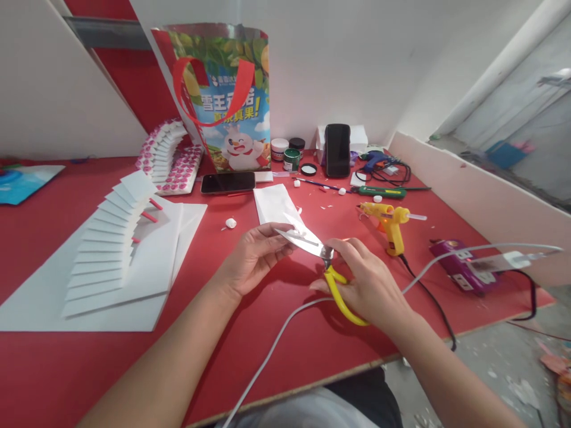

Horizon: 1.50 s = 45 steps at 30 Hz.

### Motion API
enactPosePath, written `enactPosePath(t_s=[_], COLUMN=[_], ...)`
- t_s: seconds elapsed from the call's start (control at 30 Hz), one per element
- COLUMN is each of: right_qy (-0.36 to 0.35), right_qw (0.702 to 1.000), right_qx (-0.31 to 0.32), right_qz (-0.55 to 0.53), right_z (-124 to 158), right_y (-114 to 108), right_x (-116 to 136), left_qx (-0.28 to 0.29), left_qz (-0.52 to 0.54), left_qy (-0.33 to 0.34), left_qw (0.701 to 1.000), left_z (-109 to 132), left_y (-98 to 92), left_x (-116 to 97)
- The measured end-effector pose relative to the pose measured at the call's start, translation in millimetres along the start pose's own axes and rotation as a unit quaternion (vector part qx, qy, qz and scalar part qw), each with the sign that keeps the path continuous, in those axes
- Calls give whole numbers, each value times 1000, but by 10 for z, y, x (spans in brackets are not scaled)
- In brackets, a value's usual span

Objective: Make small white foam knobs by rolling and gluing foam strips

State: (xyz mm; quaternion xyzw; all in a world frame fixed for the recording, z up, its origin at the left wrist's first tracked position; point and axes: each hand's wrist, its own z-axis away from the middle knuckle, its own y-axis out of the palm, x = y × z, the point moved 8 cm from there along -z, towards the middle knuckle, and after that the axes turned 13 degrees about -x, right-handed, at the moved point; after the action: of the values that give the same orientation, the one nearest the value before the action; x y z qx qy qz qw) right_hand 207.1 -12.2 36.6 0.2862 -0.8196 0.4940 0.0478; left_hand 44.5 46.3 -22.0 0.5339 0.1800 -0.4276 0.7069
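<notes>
Red table [250,368]; white card [307,242] held above it.
Left hand [256,252]: fingers pinching card's left end. Right hand [370,282]: fingers curled round yellow-handled pliers [335,291], metal tip at card's right end.

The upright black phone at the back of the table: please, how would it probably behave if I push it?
The upright black phone would probably tip or slide quite easily, since it stands on its short edge. Pushed backward, it would likely meet the white object behind it. Its smooth-looking screen suggests a stiff, rather slippery slab.
</notes>
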Motion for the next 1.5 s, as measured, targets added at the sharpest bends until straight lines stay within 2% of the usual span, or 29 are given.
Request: enactPosePath(t_s=[0.27,0.6,0.7,0.8,0.87,0.97,1.07,1.23,1.3,1.37,1.4,1.43,1.5], right_qy=[11,23,80,195,241,234,212,164,152,152,154,153,152], right_qw=[1000,999,996,980,970,968,960,926,912,909,917,935,973], right_qx=[5,-27,-13,6,12,23,58,174,211,224,215,189,129], right_qz=[-11,-21,-40,-32,3,86,175,291,318,318,297,258,113], right_z=[-8,36,45,44,12,-115,-255,-406,-448,-508,-556,-620,-739], right_y=[-4,16,19,14,-7,-22,48,288,315,280,251,220,206], right_x=[0,2,-70,-306,-459,-556,-539,-424,-386,-339,-299,-240,-103], left_qx=[20,3,-2,13,20,18,7,1,-4,-14,-21,-27,-37], left_qz=[-9,-18,-22,-37,-45,-62,-94,-151,-181,-223,-247,-270,-314], left_qy=[15,6,5,17,30,69,123,183,219,272,301,328,378], left_qw=[1000,1000,1000,999,998,996,988,971,959,936,921,905,870], left_z=[11,2,6,25,34,36,37,53,65,83,95,107,133], left_y=[27,6,-2,32,52,59,41,22,23,30,34,39,50], left_x=[-22,3,-4,-27,-42,-77,-122,-180,-225,-288,-320,-350,-402])
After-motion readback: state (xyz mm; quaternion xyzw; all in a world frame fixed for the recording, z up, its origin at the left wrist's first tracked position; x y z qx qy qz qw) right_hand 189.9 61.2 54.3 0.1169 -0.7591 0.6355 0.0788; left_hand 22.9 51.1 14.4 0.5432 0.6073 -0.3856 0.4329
